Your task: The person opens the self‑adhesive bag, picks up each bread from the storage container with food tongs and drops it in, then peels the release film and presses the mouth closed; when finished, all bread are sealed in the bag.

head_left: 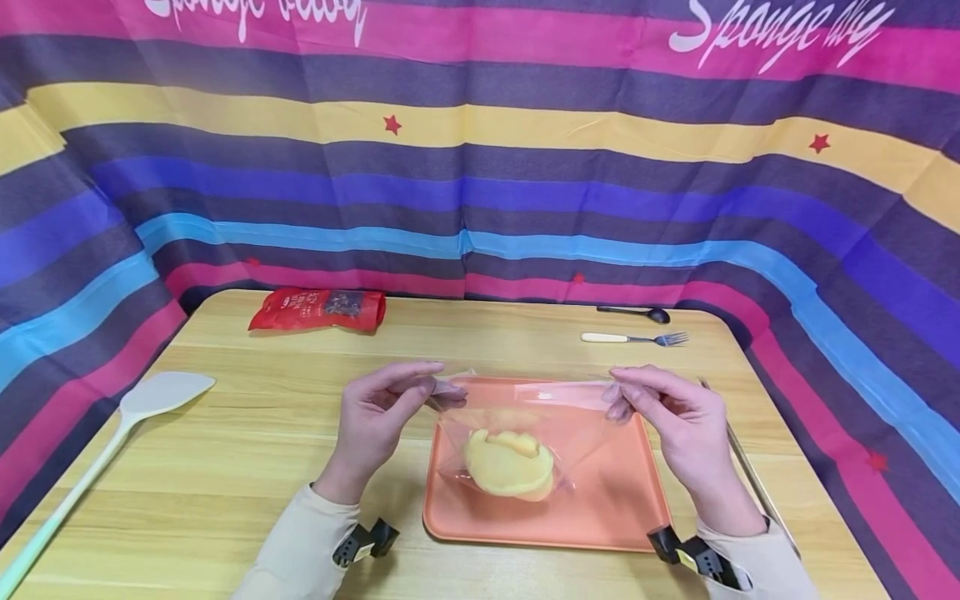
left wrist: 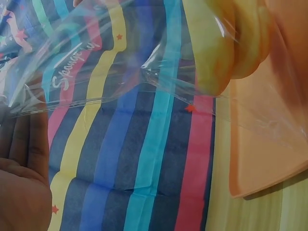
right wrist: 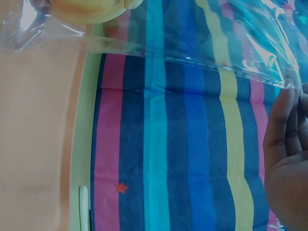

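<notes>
A clear plastic bag (head_left: 566, 417) is stretched between both hands above an orange tray (head_left: 615, 508). Low in the bag sits a pale yellow, bun-like piece (head_left: 506, 471) with a lumpy top; the right wrist view shows its rounded underside (right wrist: 91, 12). My left hand (head_left: 375, 421) pinches the bag's upper left corner between thumb and fingers. At the opposite upper corner, my right hand (head_left: 686, 433) pinches the film the same way. Both wrist views show the film (left wrist: 139, 62) pulled taut from the fingers.
A red pouch (head_left: 318, 310) lies at the table's back left. A black spoon (head_left: 633, 312) and a white-handled fork (head_left: 637, 338) are at the back right. On the left is a white spatula (head_left: 161, 396) with a pale green handle. A thin metal rod (head_left: 753, 475) lies right of the tray.
</notes>
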Available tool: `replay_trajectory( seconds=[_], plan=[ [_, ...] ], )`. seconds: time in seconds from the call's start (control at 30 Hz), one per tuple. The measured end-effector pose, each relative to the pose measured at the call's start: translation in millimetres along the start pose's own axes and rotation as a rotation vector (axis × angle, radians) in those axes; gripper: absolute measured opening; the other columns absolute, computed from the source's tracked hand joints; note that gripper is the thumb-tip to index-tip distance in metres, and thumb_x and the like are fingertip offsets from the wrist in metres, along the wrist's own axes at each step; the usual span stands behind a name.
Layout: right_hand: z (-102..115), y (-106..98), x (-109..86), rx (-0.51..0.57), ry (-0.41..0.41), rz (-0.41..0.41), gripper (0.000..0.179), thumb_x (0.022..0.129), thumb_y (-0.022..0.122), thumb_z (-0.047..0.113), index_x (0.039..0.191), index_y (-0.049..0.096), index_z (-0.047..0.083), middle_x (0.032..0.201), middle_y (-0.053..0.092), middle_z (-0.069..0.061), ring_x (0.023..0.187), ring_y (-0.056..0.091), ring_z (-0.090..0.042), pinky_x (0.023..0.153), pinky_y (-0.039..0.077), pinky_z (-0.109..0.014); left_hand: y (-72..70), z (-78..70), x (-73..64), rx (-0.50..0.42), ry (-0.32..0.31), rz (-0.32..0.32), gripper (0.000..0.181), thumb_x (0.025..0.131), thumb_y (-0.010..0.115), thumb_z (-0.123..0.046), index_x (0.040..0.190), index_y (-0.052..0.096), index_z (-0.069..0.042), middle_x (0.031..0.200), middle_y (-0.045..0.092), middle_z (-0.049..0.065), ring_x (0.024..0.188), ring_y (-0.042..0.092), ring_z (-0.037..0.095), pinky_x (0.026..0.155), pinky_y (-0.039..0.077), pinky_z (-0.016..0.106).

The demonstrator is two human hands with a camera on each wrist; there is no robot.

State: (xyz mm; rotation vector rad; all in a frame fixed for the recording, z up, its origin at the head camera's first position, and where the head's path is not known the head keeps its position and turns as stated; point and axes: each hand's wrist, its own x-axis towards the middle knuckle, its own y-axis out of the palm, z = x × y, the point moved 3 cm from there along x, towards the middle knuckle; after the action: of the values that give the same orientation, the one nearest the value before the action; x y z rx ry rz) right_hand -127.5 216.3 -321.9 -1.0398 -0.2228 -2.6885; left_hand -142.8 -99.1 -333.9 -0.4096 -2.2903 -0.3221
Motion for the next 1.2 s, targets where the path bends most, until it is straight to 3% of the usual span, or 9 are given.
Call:
replay_trajectory(
  seconds=[0.37,0.6,0.83,1.0,1.2],
  plan=[
    [-5.9,-0.9,-0.2,0.039,-0.093,0.075,0.022,0.091,0.045,-0.025,0.103,0.063,-0.022,0.093,0.066,-0.024,0.074,0.066,-0.023,0.064,0.057,-0.028,-1.7,1.4,0.9,-0.052,0.023,-0.010,0.022,0.093,0.051,0.017,0.105,0.068,0.007,0.092,0.072,0.020,0.082,0.073,0.028,0.066,0.060,0.037],
    [-6.8,-1.1,-1.4,0.048,-0.090,0.084,0.024,0.092,0.043,-0.025,0.103,0.064,-0.021,0.095,0.066,-0.024,0.076,0.064,-0.024,0.064,0.056,-0.029,-4.9,2.3,-2.2,0.054,-0.019,-0.083,0.026,0.085,0.051,0.018,0.093,0.071,0.003,0.092,0.074,0.007,0.081,0.072,0.016,0.068,0.059,0.029],
    [-6.4,-1.0,-2.8,0.088,-0.083,0.107,0.025,0.093,0.042,-0.024,0.105,0.063,-0.021,0.099,0.065,-0.025,0.079,0.065,-0.026,0.067,0.058,-0.032,-2.6,1.2,-2.1,0.035,-0.041,-0.050,0.011,0.092,0.052,0.010,0.093,0.061,0.016,0.090,0.073,0.010,0.077,0.072,0.019,0.066,0.060,0.037],
    [-6.3,-0.5,-3.1,0.085,-0.097,0.125,0.025,0.093,0.043,-0.023,0.111,0.061,-0.021,0.096,0.066,-0.024,0.079,0.065,-0.025,0.066,0.057,-0.030,-2.3,0.8,-2.2,0.043,-0.038,-0.047,0.014,0.090,0.049,0.014,0.095,0.062,0.015,0.093,0.073,0.011,0.078,0.072,0.020,0.066,0.060,0.037],
    [-4.7,1.7,-2.3,0.070,-0.176,0.161,0.024,0.094,0.045,-0.020,0.112,0.060,-0.022,0.094,0.065,-0.024,0.074,0.065,-0.023,0.061,0.056,-0.027,-1.9,0.4,-1.8,0.049,-0.004,-0.052,0.021,0.087,0.045,0.019,0.094,0.064,0.013,0.095,0.073,0.014,0.083,0.072,0.022,0.066,0.060,0.033]
  ],
)
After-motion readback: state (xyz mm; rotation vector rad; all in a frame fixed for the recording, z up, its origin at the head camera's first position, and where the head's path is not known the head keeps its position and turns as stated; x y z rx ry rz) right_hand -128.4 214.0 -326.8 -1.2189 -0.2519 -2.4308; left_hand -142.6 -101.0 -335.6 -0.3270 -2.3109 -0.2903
